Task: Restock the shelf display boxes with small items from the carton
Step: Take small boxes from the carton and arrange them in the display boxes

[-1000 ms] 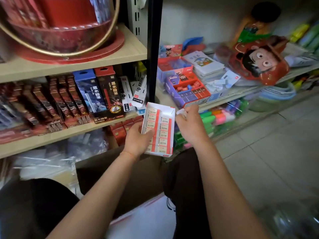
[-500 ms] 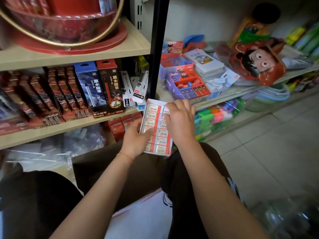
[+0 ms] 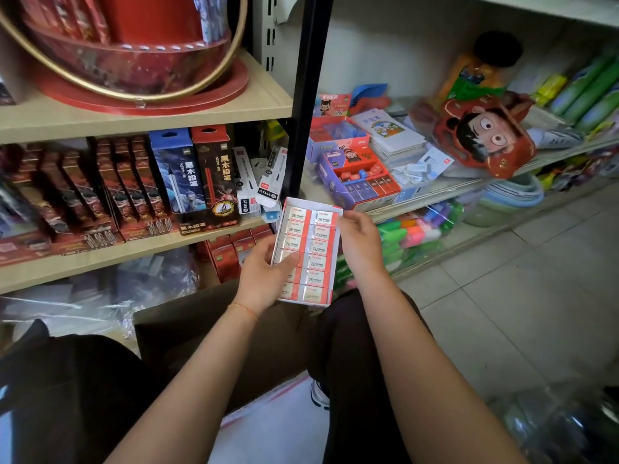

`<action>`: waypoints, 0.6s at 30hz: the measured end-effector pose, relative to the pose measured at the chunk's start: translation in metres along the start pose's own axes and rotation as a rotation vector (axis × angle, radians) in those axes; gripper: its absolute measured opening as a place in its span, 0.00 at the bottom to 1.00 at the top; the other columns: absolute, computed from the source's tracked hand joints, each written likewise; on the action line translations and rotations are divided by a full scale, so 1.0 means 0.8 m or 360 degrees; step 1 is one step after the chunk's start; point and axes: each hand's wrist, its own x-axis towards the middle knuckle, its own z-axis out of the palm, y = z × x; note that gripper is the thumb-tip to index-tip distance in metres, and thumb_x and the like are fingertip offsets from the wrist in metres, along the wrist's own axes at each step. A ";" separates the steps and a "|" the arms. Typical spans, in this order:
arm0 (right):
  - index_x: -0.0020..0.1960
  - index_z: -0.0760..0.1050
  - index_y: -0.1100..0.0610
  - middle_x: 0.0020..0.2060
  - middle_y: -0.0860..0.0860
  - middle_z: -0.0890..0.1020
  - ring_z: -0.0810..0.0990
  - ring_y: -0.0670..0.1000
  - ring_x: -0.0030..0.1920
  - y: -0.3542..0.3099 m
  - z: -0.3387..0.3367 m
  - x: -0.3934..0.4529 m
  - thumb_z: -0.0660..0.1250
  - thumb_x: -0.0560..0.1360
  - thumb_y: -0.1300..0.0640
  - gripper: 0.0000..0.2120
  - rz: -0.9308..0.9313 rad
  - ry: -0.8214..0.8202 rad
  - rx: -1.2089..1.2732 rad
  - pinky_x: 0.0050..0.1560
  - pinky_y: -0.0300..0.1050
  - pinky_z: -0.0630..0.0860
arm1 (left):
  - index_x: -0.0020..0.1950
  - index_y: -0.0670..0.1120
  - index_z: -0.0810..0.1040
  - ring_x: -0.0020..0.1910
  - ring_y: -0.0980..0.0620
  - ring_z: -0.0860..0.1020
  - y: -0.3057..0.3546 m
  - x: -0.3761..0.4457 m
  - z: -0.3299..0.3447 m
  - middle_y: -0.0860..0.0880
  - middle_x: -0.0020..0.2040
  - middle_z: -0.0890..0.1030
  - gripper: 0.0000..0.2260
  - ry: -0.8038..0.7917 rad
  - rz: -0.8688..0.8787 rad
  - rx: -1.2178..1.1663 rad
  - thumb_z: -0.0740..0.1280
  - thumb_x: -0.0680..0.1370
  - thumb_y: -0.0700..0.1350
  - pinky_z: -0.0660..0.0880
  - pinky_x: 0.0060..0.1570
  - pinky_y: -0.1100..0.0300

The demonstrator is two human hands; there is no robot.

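1. Crowding the wooden shelf at far left: rows of dark red packs, standing upright, with a tall blue pencil box and a tall red-topped pencil box just beside them to the right.
2. Sitting on the board above: a big round red display ringed by a gold hoop.
3. Lying under the shelf, low and left: clear plastic bags, and near them a brown carton between the knees.
4. Gripping the near left edge of the eraser box: left hand, thumb laid over the top of the erasers, fingers curled underneath.
5. Held up in mid-air in front of the black shelf post, clear of any shelf: that white open box, packed with two columns of red-and-white erasers marked 2B.
6. Resting against the box's right edge near its far corner: right hand, fingers bent along the side; hard to tell whether pinching an eraser.
7. Standing on the metal shelf further right: a purple display box holding small red and blue items, white booklets behind, and a red cartoon-face pack.
8. Showing at far right: pale floor tiles.
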 end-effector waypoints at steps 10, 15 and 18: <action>0.55 0.77 0.58 0.45 0.51 0.84 0.83 0.46 0.40 0.005 0.005 0.003 0.63 0.79 0.57 0.08 0.0001 0.0007 -0.0074 0.32 0.34 0.73 | 0.62 0.56 0.72 0.48 0.55 0.83 0.000 -0.008 -0.001 0.56 0.55 0.81 0.15 -0.0041 0.0132 0.0028 0.69 0.78 0.46 0.82 0.40 0.61; 0.57 0.75 0.55 0.49 0.51 0.84 0.84 0.48 0.45 0.003 0.006 0.000 0.64 0.79 0.57 0.08 0.0033 -0.0020 -0.0075 0.38 0.38 0.78 | 0.62 0.55 0.72 0.48 0.55 0.83 0.000 -0.006 0.000 0.56 0.54 0.81 0.14 -0.0041 0.0045 0.0021 0.69 0.78 0.47 0.82 0.41 0.61; 0.60 0.73 0.54 0.49 0.50 0.83 0.83 0.46 0.43 -0.002 0.004 -0.001 0.64 0.79 0.55 0.10 0.0031 -0.0052 -0.0058 0.36 0.37 0.76 | 0.61 0.53 0.74 0.48 0.53 0.84 0.004 -0.004 0.004 0.53 0.54 0.83 0.12 -0.0044 -0.0036 -0.0040 0.69 0.78 0.46 0.82 0.47 0.54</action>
